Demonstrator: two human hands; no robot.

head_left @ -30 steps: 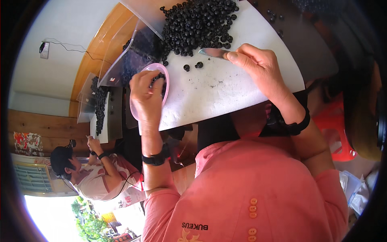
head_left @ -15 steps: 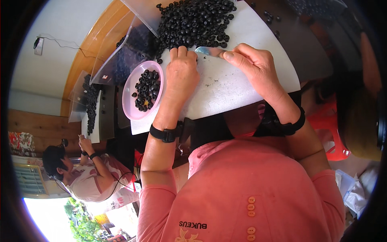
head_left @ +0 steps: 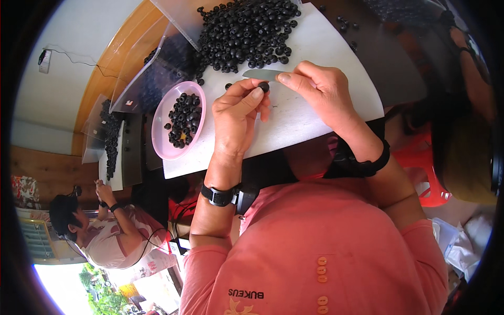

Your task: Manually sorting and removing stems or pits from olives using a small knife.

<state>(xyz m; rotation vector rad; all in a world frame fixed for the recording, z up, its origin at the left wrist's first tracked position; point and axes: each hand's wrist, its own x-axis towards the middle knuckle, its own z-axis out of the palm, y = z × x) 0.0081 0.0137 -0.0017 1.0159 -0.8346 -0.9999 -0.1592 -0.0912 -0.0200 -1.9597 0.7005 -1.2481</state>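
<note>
Between the thumb and fingers of my left hand [head_left: 237, 113] is a small round black bead [head_left: 263, 86]. My right hand [head_left: 321, 89] grips a knife [head_left: 261, 74] whose blade points left, just above that bead. Another black bead [head_left: 228, 86] lies on the white tabletop [head_left: 310, 118] by my left knuckles. Beyond my hands a large heap of black beads [head_left: 244, 31] covers the far part of the tabletop. To the left of my left hand stands a pink oval dish [head_left: 157, 130] with several black beads [head_left: 185, 116] in it.
Clear plastic panels [head_left: 144, 86] stand at the left of the heap. A co-worker [head_left: 113, 226] works at another bead-strewn table on the left. Stray beads [head_left: 344, 23] lie on the dark surface at the far right. A red stool [head_left: 425, 173] stands at the right.
My left hand has drawn back from the heap's edge and turned, now with a bead in its fingertips. The knife in my right hand has shifted slightly left and nearer to me.
</note>
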